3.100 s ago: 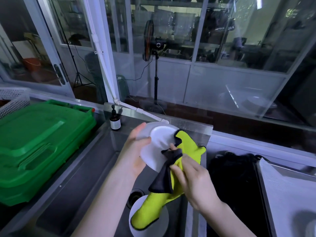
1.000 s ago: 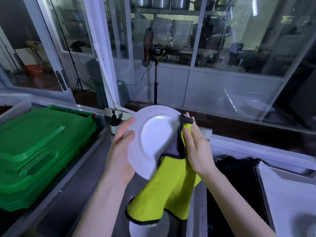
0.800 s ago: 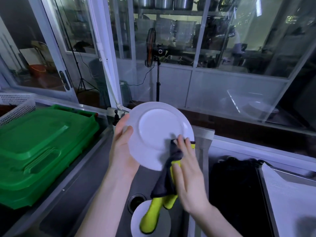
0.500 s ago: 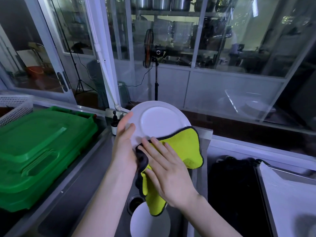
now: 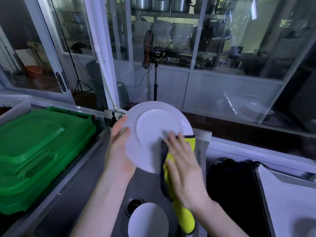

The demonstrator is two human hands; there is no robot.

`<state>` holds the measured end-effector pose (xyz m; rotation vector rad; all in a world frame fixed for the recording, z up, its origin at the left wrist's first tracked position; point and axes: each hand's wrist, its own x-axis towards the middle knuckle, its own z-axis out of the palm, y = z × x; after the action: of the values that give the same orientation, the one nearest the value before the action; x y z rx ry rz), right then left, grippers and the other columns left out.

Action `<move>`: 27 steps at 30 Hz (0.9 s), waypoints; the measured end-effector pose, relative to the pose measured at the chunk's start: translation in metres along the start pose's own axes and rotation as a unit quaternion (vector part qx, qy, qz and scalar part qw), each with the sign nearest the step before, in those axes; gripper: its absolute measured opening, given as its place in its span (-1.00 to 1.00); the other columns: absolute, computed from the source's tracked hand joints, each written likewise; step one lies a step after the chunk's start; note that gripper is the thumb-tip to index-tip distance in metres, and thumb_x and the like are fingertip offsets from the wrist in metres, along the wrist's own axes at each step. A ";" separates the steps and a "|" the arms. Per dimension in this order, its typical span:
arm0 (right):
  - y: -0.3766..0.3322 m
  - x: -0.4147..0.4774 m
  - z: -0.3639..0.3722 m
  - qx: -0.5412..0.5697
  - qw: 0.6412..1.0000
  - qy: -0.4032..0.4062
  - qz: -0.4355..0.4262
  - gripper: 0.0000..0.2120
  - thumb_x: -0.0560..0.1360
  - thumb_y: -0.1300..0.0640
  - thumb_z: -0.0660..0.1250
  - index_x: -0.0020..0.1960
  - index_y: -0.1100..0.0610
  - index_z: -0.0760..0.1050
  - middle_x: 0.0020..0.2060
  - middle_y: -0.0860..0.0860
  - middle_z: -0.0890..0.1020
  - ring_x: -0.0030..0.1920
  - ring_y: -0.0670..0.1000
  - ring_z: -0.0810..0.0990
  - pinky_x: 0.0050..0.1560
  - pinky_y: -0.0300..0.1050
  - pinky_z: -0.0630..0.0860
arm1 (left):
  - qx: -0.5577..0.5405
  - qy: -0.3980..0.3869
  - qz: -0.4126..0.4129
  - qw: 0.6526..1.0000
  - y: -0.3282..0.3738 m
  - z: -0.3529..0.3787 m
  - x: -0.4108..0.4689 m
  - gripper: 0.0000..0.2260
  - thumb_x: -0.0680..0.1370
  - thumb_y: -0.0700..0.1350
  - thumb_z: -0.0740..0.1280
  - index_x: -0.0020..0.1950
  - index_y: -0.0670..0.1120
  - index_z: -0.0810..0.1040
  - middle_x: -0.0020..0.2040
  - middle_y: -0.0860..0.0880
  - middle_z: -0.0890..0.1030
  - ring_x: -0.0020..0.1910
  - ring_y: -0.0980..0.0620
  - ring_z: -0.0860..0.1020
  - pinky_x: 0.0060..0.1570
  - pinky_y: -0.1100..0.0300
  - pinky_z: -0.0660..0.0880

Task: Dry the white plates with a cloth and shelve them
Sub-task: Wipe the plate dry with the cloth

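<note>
A white plate (image 5: 153, 127) is held tilted above the steel sink, its face toward me. My left hand (image 5: 119, 149) grips its left rim, thumb on the front. My right hand (image 5: 184, 170) presses a yellow cloth with a dark edge (image 5: 186, 218) flat against the plate's lower right part; the cloth hangs down below the hand. Another white plate (image 5: 147, 219) lies in the sink basin beside the drain (image 5: 132, 202).
A green lidded crate (image 5: 37, 151) fills the counter on the left, with a white perforated basket (image 5: 13, 106) behind it. A small dark bottle (image 5: 113, 119) stands at the sink's back edge. Right of the sink is a dark basin (image 5: 230, 194) and a steel tray (image 5: 290, 202).
My right hand with the cloth slid from the plate's lower left to its lower right. The cloth is now bunched under the palm and hangs lower. The plate stays about where it was.
</note>
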<state>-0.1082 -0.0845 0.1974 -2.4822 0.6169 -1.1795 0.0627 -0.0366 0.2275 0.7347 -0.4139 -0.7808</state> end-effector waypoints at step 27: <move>0.019 0.055 0.000 -0.030 0.995 -0.084 0.032 -0.56 0.68 0.07 0.05 0.55 0.08 0.20 0.55 -0.08 0.15 0.57 -0.09 -0.01 0.56 -0.01 0.01 | 0.126 -0.044 -0.017 0.991 -0.032 0.008 -0.024 -0.89 0.45 -0.09 0.34 -0.09 0.09 0.62 -0.04 0.06 0.65 0.00 0.14 0.59 0.01 0.18 0.48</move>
<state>-0.0819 -0.1285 0.2246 -2.5573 0.6885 -0.9289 0.0267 -0.0374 0.2083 0.9465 -0.5876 -0.8043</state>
